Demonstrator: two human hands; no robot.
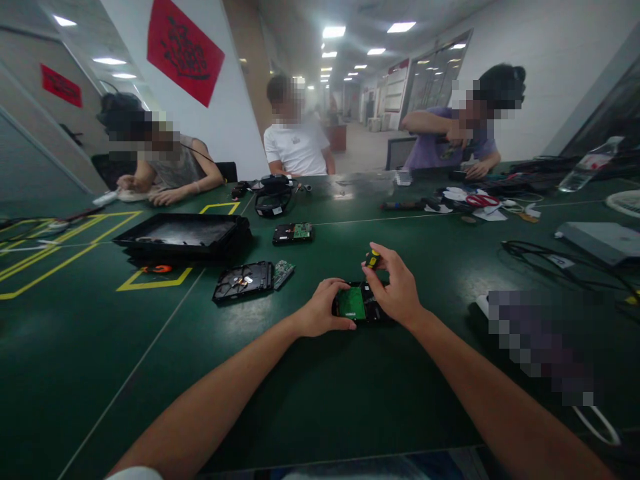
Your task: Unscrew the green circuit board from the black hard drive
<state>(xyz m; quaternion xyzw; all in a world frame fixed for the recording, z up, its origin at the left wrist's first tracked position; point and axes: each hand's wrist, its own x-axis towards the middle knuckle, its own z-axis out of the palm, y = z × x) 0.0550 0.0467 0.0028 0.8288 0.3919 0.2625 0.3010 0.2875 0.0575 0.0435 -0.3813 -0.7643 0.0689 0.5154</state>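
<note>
In front of me on the table lies a hard drive [375, 308] with its green circuit board [352, 304] facing up. My left hand [325, 308] grips its left end, thumb at the near edge and fingers over the far edge. My right hand [397, 287] is closed round a small screwdriver [373, 259] with a yellow and black handle, held upright above the drive. The screwdriver's tip is too small to make out. To the left are an opened black drive case [244, 283] and a loose circuit board [284, 273]. Farther off sits another hard drive [293, 233].
Stacked black panels [185, 233] stand at the left on the green table [280, 393]. A pixelated object [540, 340], black cables [537, 252] and a grey box [600, 241] are at the right. A bottle [590, 165] stands far right. Several people sit across the table.
</note>
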